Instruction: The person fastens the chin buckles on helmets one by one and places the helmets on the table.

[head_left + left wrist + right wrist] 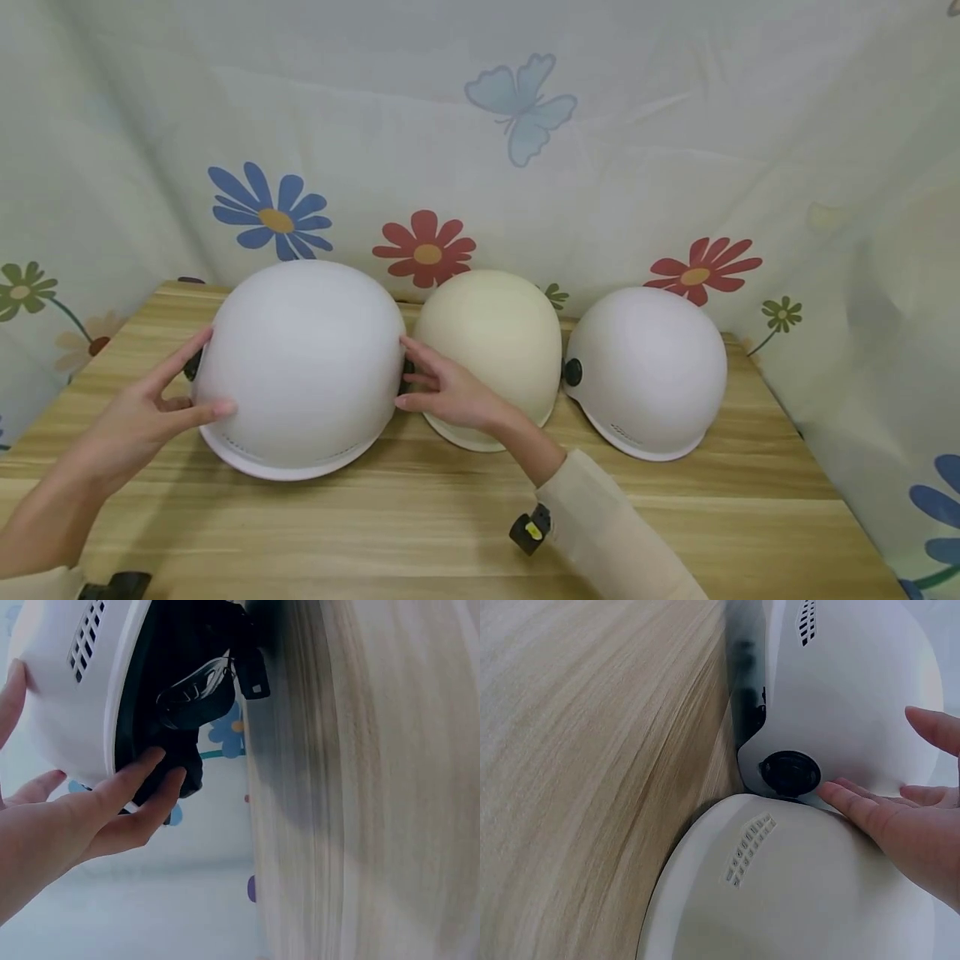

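1. My left hand (146, 408) is cupped against the left side of the big white helmet (300, 367), thumb on the shell and fingertips hooked under the rim by the black strap (191, 694) — a hold, not just a touch.
2. My right hand (450, 392) lies flat on the helmet's right side, fingers nearly straight, just beside the black knob (789, 772).
3. The helmet sits on the wooden table (450, 517), front left, its left edge looking slightly raised, touching the cream helmet (491, 350); another white helmet (648, 371) stands to the right.
4. I judge this the gripping step. Lifting next calls for even pressure from both sides — and clearing the cream one.
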Motion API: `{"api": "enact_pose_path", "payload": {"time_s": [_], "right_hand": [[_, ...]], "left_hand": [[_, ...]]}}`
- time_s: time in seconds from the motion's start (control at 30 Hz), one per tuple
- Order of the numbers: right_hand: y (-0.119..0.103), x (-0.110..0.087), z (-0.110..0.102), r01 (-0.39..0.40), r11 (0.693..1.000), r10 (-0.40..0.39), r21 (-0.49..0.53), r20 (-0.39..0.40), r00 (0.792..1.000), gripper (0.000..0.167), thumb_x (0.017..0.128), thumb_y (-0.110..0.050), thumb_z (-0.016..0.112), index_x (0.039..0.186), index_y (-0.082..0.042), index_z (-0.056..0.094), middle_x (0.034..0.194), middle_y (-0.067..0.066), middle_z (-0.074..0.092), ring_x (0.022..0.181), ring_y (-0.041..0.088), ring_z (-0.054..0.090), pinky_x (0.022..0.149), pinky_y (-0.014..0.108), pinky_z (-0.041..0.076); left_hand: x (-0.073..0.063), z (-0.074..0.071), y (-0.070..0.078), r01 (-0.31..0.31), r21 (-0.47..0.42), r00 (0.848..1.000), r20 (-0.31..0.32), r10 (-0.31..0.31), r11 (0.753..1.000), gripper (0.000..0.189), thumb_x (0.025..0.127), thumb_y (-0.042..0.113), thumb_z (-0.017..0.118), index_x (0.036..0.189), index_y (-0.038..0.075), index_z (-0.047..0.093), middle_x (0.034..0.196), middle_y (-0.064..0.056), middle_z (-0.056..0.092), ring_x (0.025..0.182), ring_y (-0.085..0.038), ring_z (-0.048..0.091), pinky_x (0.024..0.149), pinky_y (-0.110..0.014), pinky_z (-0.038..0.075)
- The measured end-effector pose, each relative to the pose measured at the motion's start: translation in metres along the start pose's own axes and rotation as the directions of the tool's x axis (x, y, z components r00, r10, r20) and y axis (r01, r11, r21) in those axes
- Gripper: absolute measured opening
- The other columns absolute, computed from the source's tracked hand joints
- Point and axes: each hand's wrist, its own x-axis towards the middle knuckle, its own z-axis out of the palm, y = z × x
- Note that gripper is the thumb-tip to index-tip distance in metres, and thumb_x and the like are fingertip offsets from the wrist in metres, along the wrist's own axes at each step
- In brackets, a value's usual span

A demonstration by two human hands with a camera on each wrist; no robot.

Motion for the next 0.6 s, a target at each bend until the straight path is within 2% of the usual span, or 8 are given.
{"api": "enact_pose_path", "payload": {"time_s": [0.07, 0.13, 0.2, 0.27, 0.4, 0.6], "right_hand": [[0.0002, 0.0001, 0.0, 0.003, 1.0, -0.003, -0.004, 0.001, 1.0, 0.075, 0.087, -0.006, 0.061, 0.147, -0.016, 0.016, 0.15, 0.001, 0.018, 0.128, 0.023, 0.035, 0.093, 0.028, 0.041], [0.0007, 0.0002, 0.0001, 0.005, 1.0, -0.005, -0.005, 0.001, 1.0, 0.074, 0.087, -0.006, 0.061, 0.146, -0.016, 0.017, 0.15, 0.0, 0.018, 0.129, 0.025, 0.035, 0.093, 0.028, 0.041], [0.001, 0.0003, 0.0002, 0.007, 1.0, -0.007, -0.005, 0.003, 1.0, 0.074, 0.087, -0.005, 0.061, 0.146, -0.016, 0.018, 0.15, 0.0, 0.018, 0.129, 0.025, 0.034, 0.093, 0.029, 0.041], [0.0014, 0.0007, 0.0003, 0.011, 1.0, -0.011, -0.009, 0.007, 1.0, 0.073, 0.087, -0.006, 0.061, 0.146, -0.015, 0.019, 0.15, 0.0, 0.018, 0.129, 0.026, 0.034, 0.094, 0.029, 0.041], [0.0034, 0.0019, 0.0012, 0.02, 1.0, -0.02, -0.019, 0.011, 1.0, 0.072, 0.087, -0.006, 0.061, 0.146, -0.015, 0.019, 0.15, 0.0, 0.018, 0.129, 0.027, 0.035, 0.094, 0.029, 0.041], [0.0088, 0.0026, 0.0055, 0.021, 1.0, -0.021, 0.008, 0.032, 0.999, 0.073, 0.087, -0.004, 0.061, 0.146, -0.013, 0.018, 0.15, 0.001, 0.016, 0.129, 0.028, 0.033, 0.096, 0.031, 0.039]], "left_hand": [[0.0, 0.0, -0.0002, 0.003, 0.007, 1.0, 0.011, -0.003, 1.0, 0.086, 0.089, 0.012, 0.059, 0.142, 0.044, 0.0, 0.149, 0.012, -0.016, 0.118, -0.056, 0.026, 0.079, -0.029, 0.047], [0.0001, 0.0005, -0.0002, 0.016, 0.018, 1.0, 0.013, -0.016, 1.0, 0.087, 0.089, 0.013, 0.06, 0.142, 0.045, -0.001, 0.148, 0.012, -0.018, 0.118, -0.058, 0.024, 0.083, -0.043, 0.045], [0.0006, 0.0003, -0.0006, 0.024, 0.006, 1.0, 0.019, -0.024, 1.0, 0.088, 0.089, 0.013, 0.06, 0.142, 0.045, -0.002, 0.148, 0.012, -0.02, 0.119, -0.059, 0.021, 0.087, -0.059, 0.036], [0.0012, -0.0003, -0.0012, 0.03, -0.01, 0.999, 0.027, -0.03, 0.999, 0.089, 0.089, 0.013, 0.061, 0.141, 0.046, -0.003, 0.148, 0.011, -0.021, 0.12, -0.06, 0.019, 0.087, -0.068, 0.026], [0.0029, -0.0013, -0.0025, 0.034, -0.022, 0.998, 0.049, -0.033, 0.999, 0.091, 0.088, 0.012, 0.061, 0.141, 0.046, -0.005, 0.148, 0.01, -0.021, 0.121, -0.059, 0.017, 0.086, -0.072, 0.021], [0.0064, -0.0018, -0.009, 0.086, 0.03, 0.993, 0.076, -0.088, 0.996, 0.095, 0.087, 0.018, 0.063, 0.139, 0.043, -0.011, 0.148, -0.005, -0.023, 0.121, -0.057, 0.021, 0.089, -0.068, 0.024]]}}
